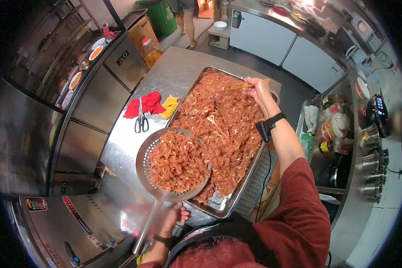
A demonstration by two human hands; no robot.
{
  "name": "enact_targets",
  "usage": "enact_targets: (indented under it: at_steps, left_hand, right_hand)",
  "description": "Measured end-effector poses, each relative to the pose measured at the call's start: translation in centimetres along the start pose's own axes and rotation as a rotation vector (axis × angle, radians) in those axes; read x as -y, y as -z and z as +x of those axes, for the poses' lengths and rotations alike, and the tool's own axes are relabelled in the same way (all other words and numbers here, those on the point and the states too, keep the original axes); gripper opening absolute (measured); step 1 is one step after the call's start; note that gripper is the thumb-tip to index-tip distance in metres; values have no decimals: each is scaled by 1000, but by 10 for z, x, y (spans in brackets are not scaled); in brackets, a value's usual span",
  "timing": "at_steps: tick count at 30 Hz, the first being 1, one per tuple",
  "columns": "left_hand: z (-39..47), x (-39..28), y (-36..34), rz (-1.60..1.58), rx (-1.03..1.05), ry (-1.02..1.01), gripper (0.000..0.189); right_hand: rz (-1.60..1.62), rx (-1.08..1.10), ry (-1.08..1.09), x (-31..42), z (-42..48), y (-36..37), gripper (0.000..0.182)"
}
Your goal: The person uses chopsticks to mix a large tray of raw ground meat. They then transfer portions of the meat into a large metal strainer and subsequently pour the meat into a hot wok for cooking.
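My right hand (256, 90) grips a pair of wooden chopsticks (238, 86) over the far right side of a deep steel tray (232, 206). Raw sliced meat (221, 110) with pale shreds fills most of that tray; bare metal shows at its near end. A perforated steel skimmer (144, 167), heaped with more meat strips (177, 160), lies across the tray's left edge, its handle (145, 231) towards me. Between that handle and the tray's near corner is my left hand (177, 214), fingers curled; whether it grips anything is unclear.
On the steel worktable (120, 147) lie black-handled scissors (141, 119), a red cloth (147, 104) and a yellow cloth (170, 106). A cable (269, 174) hangs from my right wrist device (264, 130). Another person's legs (188, 25) show beyond the table. Bottles and tubs (333, 125) stand at right.
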State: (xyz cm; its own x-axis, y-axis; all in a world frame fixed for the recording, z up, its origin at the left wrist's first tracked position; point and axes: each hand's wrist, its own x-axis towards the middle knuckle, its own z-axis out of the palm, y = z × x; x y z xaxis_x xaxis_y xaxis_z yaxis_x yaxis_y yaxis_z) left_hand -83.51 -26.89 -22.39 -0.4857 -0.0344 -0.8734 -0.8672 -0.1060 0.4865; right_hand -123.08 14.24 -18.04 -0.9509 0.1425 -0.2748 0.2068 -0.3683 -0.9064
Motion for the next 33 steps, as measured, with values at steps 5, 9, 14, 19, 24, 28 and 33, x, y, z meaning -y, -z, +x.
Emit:
enact_targets:
  at_steps: [5,9,14,19,24,28,33]
  left_hand:
    - [24,3,3,38,47,-10,31]
    - [22,1,6,99,59,8,34]
    - [31,13,17,32,103,23,36]
    - [21,1,3,49,92,-2,35]
    - [25,4,6,25,102,-6,33]
    - [12,-9,-5,65,81,-36,30]
    - [25,5,6,26,87,-22,30]
  right_hand:
    - [-26,147,43,2,-33,14,21]
    - [-258,307,123,0,-97,5,15]
    - [-293,302,168,25,-131,27,14]
    - [-221,93,324,71,-111,71,19]
    - [-89,-250,256,31,-54,94,18]
    - [164,-235,83,-18,-44,71,18]
    - [154,18,79,-20,-93,7,18]
